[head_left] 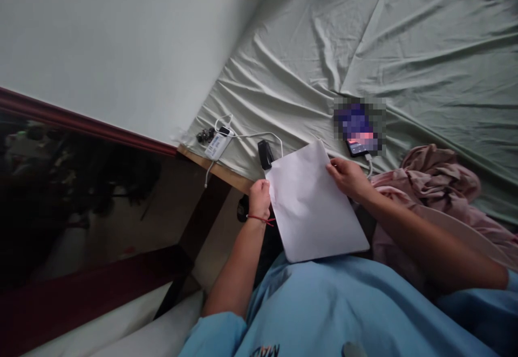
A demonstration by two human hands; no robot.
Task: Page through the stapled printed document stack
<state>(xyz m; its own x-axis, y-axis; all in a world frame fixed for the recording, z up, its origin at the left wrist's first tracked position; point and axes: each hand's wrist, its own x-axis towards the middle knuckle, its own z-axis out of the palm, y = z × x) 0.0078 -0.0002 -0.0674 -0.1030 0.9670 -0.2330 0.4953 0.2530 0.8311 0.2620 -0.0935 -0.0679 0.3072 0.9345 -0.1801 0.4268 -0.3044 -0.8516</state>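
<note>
A white sheet of paper (311, 200) lies in front of my body, resting on something flat with rounded lower corners that it mostly covers. My left hand (259, 198), with a red string round the wrist, pinches the left edge of the paper near its upper corner. At the right edge, my right hand (348, 176) grips the paper between thumb and fingers. Just beyond the upper left corner sits a small black object (265, 155), possibly a stapler. Whether my fingers also hold the flat thing underneath is hidden.
A phone (359, 130) with a cable plugged in lies on the pale green bedsheet (299, 76). Left of it are a white power bank-like device (219, 143), a white cable (259, 134) and dark keys (204, 136). Crumpled pink cloth (441, 179) is at right.
</note>
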